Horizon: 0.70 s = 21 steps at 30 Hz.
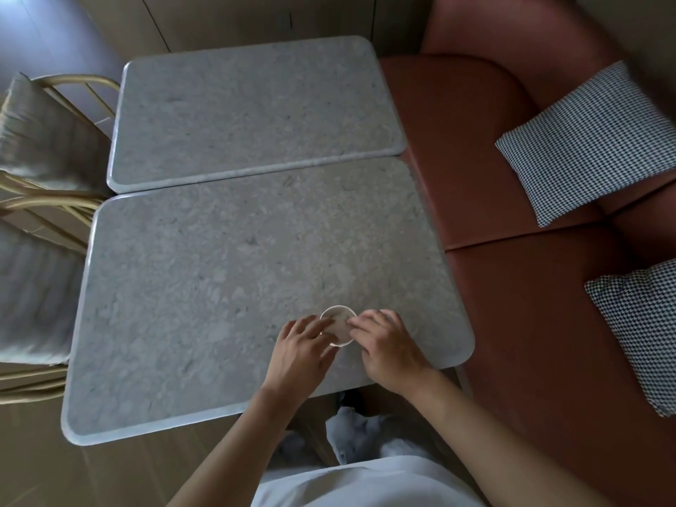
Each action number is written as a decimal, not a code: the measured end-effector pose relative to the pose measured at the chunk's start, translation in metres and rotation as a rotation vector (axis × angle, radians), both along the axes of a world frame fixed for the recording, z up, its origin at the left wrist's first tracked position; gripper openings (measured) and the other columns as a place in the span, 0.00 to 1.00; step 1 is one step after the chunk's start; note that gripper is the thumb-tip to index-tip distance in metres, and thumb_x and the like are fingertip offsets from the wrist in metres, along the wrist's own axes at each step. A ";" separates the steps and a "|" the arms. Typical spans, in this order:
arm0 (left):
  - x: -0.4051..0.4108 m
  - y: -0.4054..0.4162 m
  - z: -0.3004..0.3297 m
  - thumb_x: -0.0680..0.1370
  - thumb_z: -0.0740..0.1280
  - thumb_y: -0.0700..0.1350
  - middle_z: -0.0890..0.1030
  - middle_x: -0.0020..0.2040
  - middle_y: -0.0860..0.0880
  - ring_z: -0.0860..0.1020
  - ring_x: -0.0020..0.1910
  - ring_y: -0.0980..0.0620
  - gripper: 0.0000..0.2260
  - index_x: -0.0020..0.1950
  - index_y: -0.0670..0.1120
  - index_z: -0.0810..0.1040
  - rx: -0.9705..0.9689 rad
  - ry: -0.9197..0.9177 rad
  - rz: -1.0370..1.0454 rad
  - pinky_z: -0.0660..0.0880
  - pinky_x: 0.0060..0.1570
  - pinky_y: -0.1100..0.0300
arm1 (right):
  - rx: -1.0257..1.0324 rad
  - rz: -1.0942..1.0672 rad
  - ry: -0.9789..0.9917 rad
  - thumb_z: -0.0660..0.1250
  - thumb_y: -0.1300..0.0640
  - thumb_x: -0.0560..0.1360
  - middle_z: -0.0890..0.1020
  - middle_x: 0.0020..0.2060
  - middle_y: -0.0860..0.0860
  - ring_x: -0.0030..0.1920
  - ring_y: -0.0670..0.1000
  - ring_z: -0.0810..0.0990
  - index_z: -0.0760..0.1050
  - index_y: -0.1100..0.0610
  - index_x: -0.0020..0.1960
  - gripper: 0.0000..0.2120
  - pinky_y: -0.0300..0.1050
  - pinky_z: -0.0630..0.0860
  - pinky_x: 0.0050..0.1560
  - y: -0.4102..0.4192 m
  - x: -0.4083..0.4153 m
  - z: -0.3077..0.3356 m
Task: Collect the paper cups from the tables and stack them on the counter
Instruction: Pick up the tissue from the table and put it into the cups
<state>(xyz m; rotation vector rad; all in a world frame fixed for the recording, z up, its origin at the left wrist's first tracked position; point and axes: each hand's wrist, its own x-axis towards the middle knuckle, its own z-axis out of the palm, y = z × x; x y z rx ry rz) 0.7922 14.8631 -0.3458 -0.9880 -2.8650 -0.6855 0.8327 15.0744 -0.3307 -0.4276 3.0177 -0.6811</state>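
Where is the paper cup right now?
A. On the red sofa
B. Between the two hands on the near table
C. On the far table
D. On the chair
B: the paper cup sits on the near table, with the left hand and right hand touching its sides.

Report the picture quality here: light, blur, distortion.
Head view: dim, flat light with no hard shadows; wide-angle bending curves the near table edges; left chairs smeared; paper cup and both hands, left hand, right hand, soft.
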 end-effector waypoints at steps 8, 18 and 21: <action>-0.003 0.007 0.004 0.73 0.80 0.57 0.73 0.75 0.49 0.76 0.70 0.46 0.37 0.78 0.51 0.70 -0.042 -0.254 0.160 0.76 0.67 0.47 | -0.089 -0.111 -0.006 0.70 0.70 0.68 0.84 0.60 0.52 0.62 0.55 0.80 0.84 0.59 0.59 0.21 0.52 0.75 0.62 0.008 -0.001 0.009; -0.006 0.026 0.002 0.74 0.79 0.57 0.78 0.73 0.48 0.78 0.70 0.44 0.38 0.80 0.48 0.70 -0.113 -0.340 0.201 0.73 0.69 0.47 | -0.141 -0.141 -0.045 0.69 0.72 0.70 0.83 0.62 0.52 0.64 0.53 0.79 0.83 0.59 0.63 0.23 0.50 0.75 0.64 0.007 -0.003 0.008; -0.006 0.015 0.011 0.74 0.79 0.59 0.79 0.72 0.48 0.78 0.69 0.44 0.37 0.79 0.47 0.72 -0.131 -0.289 0.215 0.72 0.70 0.47 | -0.177 -0.121 -0.033 0.70 0.72 0.70 0.84 0.61 0.51 0.64 0.52 0.79 0.83 0.59 0.64 0.24 0.49 0.75 0.64 -0.001 -0.009 0.008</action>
